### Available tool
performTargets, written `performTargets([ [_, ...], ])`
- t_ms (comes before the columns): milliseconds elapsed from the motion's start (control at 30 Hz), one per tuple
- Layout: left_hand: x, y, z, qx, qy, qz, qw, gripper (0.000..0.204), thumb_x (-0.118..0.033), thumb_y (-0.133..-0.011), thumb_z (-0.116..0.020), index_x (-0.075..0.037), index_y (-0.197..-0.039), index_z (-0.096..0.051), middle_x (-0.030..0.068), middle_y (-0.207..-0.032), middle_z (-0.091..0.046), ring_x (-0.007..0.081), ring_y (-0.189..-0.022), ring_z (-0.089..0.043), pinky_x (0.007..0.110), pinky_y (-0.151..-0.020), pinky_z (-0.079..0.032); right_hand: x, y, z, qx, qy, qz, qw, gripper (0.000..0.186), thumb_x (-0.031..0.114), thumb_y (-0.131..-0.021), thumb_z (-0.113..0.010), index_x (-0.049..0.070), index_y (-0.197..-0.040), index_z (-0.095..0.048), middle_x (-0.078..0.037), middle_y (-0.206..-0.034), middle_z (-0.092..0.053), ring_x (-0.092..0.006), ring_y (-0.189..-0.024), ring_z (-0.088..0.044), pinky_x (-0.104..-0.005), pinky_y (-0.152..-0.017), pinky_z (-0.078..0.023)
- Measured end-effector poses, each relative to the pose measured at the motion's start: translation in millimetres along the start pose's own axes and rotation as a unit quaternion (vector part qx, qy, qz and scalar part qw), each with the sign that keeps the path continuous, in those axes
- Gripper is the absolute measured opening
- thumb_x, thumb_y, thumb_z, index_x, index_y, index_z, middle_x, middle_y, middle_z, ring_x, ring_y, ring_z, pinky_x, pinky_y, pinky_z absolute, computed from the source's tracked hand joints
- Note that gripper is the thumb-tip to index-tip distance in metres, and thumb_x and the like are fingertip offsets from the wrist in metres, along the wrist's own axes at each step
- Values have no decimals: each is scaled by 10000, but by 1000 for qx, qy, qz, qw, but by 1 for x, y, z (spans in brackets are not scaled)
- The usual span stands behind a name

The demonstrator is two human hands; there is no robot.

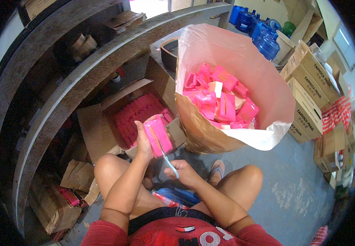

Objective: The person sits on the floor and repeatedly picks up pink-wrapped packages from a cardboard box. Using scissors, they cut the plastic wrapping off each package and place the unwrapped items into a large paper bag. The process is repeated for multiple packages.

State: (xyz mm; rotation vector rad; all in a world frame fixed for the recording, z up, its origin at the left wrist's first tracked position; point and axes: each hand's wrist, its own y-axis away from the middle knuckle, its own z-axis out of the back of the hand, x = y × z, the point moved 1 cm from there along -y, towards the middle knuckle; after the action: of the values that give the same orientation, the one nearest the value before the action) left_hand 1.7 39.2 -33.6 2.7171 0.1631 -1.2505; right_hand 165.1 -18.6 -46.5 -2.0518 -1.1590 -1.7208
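Note:
In front of my knees, my left hand [143, 143] is closed on a pink plastic-wrapped packet [151, 130]. My right hand [187, 174] grips scissors [171, 165] by their light blue handles, and their blades lie along the packet's face. Whether the blades have cut into the wrap cannot be made out. Just beyond the left hand, an open cardboard box [90, 127] holds tight rows of similar pink packets [138, 115]. To the right stands a large paper sack [267, 98] with a pale lining, its mouth wide. Loose pink packets [226, 104] and several whitish blocks are inside.
Curved by the lens, a metal shelf frame [91, 51] runs along the left. Blue water jugs [265, 45] stand at the back right. Stacked cartons [306, 82] and a red-and-white bag [338, 112] line the right. Another cardboard box [56, 205] sits at lower left.

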Motion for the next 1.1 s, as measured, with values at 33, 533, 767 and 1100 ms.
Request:
performTargets([
  [33, 1, 1, 0, 0, 2, 3, 1000, 927, -833, -782, -268, -50, -1216, -509, 115, -830, -622, 234, -670, -625, 359, -620, -541, -1, 0, 0, 2, -15, -5, 1000, 216, 260, -877, -676, 86, -776, -596, 57, -646, -487, -49, -556, -411, -215, -507, -308],
  [533, 7, 7, -4, 23, 1, 9, 1000, 918, -820, -786, -285, -46, -1239, -484, 98, -830, -608, 216, -684, -635, 352, -626, -552, 2, -1, 2, -11, 16, -7, 1000, 331, 361, -842, -709, 83, -695, -604, 43, -587, -504, -61, -521, -442, -233, -483, -346],
  [767, 10, 8, -7, 3, -28, 7, 1000, 974, -857, -740, -307, -23, -1208, -495, 88, -803, -600, 206, -644, -629, 329, -599, -549, 3, 0, -1, -8, -24, 4, 1000, 346, 373, -859, -690, 96, -678, -590, 49, -565, -482, -50, -488, -418, -229, -459, -323],
  [1100, 16, 8, 0, 33, -71, -8, 997, 1011, -870, -709, -338, -14, -1226, -477, 100, -812, -604, 214, -664, -634, 334, -606, -546, 3, -1, -1, -23, -43, 10, 999, 347, 381, -873, -670, 111, -679, -571, 50, -571, -489, -50, -476, -419, -220, -441, -299],
])
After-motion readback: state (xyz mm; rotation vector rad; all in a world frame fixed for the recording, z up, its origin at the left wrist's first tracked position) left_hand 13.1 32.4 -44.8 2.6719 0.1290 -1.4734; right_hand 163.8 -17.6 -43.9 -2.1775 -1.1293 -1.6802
